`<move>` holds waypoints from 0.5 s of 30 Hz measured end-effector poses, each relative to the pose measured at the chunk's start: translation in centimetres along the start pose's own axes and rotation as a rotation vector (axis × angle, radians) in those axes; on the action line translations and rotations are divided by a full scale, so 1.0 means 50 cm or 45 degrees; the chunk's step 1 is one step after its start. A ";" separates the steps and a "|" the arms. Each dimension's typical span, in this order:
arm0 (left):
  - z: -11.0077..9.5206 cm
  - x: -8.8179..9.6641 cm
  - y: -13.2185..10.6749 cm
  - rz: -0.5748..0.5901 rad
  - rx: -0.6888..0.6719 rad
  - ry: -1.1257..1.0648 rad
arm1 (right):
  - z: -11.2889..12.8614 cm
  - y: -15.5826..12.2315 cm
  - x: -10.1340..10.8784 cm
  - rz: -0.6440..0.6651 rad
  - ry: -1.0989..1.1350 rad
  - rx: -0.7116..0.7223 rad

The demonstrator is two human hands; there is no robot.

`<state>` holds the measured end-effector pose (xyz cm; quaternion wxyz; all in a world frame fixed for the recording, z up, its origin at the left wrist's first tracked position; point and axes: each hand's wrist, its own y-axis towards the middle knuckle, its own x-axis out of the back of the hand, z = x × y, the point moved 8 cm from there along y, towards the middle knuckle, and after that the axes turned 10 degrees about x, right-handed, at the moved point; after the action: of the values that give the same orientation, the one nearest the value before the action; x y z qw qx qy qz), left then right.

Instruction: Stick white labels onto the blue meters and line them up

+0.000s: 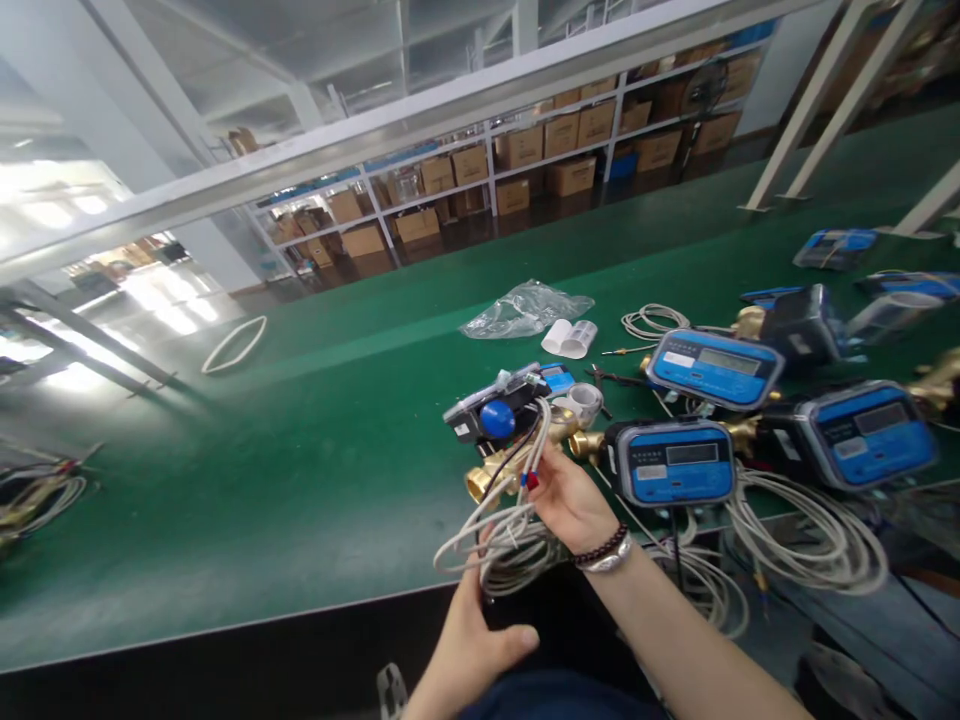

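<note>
My right hand [566,495], with a beaded bracelet at its wrist, has its fingers closed on white cables [538,440] beside a red tag [531,481]. These cables run up to a meter [491,405] with a dark housing and a blue round part, tilted on its brass pipe body [480,485]. Below hangs the coiled cable [517,565], over the table's front edge. My left hand [476,630] reaches up beside this coil, thumb stretched out and apart from the fingers; its fingertips are partly hidden behind the cable.
Right of my hands stand several blue-faced meters [681,462] with brass fittings and a cable coil [806,535]. Farther back on the green table [300,450] lie a plastic bag [525,310], white label rolls [570,338] and dark pliers [622,377]. A cable loop [235,345] lies left.
</note>
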<state>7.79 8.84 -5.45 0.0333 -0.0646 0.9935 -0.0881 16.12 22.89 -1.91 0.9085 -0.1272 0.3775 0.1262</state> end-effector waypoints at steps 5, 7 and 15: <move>-0.090 0.042 0.067 -0.453 -0.236 0.276 | 0.042 -0.015 -0.055 0.155 -0.020 -0.070; -0.153 0.096 0.088 -0.615 -0.402 0.303 | 0.040 -0.029 -0.066 0.295 -0.121 -0.178; -0.160 0.199 0.154 -0.704 -0.139 -0.042 | -0.075 -0.016 -0.065 0.460 -0.337 -0.262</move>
<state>-3.62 16.38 0.49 0.0207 -0.3365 0.9406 -0.0392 11.72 20.47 -2.05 0.8950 -0.1319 0.2569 0.3400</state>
